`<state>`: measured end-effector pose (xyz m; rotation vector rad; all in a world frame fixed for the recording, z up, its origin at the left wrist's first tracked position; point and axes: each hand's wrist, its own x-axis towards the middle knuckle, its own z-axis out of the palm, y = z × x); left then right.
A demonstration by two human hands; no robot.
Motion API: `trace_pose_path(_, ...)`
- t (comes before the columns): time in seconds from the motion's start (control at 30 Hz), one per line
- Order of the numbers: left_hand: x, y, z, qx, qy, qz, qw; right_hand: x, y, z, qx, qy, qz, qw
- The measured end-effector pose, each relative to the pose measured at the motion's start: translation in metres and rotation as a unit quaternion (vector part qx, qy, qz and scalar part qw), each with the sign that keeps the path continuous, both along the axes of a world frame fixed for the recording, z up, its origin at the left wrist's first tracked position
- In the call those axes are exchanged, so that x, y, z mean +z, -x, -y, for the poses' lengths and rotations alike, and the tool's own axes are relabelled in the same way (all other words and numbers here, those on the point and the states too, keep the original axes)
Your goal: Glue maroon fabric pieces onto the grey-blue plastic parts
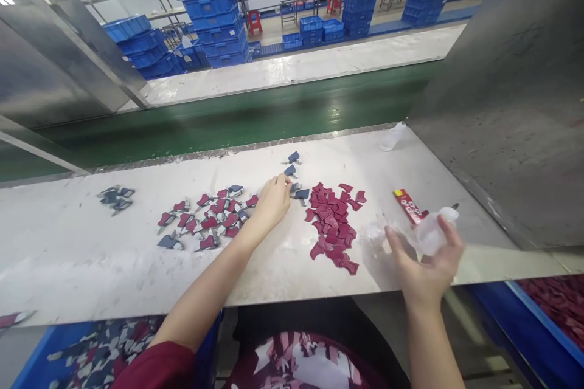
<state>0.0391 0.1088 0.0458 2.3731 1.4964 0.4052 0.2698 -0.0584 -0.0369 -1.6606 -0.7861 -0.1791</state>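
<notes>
Reaching across the pale counter [91,270], my left hand [272,202] has its fingers drawn together beside a few small blue-grey pieces [301,194]; the fingertips partly hide what lies beneath them, so I cannot tell whether that grip has hold of one. Two more blue pieces lie just beyond, toward the far edge.

My right hand [425,279] is raised over the counter, its grip loosely curled about a translucent plastic bottle [430,236], with fingers bent along its right side and the thumb spread out to the left. The outline there is blurred. Near the bottle lies a red packet [409,205] with a yellow corner, and a clear plastic item [392,137] sits by the far edge.

Between my hands is a heap of flat maroon pieces [333,225]. Left of my forearm spreads a group of maroon-and-grey parts [210,219], with a few blue ones among them; a smaller blue-grey cluster [116,199] lies well apart, farther left. Below the near edge, a blue crate [538,319] on my right holds more maroon pieces.
</notes>
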Motion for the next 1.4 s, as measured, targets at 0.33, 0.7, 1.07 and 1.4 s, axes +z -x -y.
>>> trace_pose_path(0.33, -0.014, 0.028, 0.083, 0.067, 0.074, 0.127, 0.987, 0.001, 0.033, 0.013, -0.013, -0.142, 0.076, 0.987)
trace_pose_path(0.7, -0.051, 0.043, 0.108, 0.023, 0.093, 0.27, 0.958, 0.014, 0.094, 0.01, 0.221, -0.018, 0.054, 0.974)
trace_pose_path(1.07, -0.059, 0.039, 0.109, 0.025, 0.042, 0.265, 0.963, 0.021, 0.094, 0.004, 0.268, 0.023, 0.089, 0.959)
trace_pose_path(1.4, -0.058, 0.039, 0.108, 0.017, 0.032, 0.27, 0.962, 0.02, 0.094, 0.003, 0.286, 0.021, 0.085, 0.954)
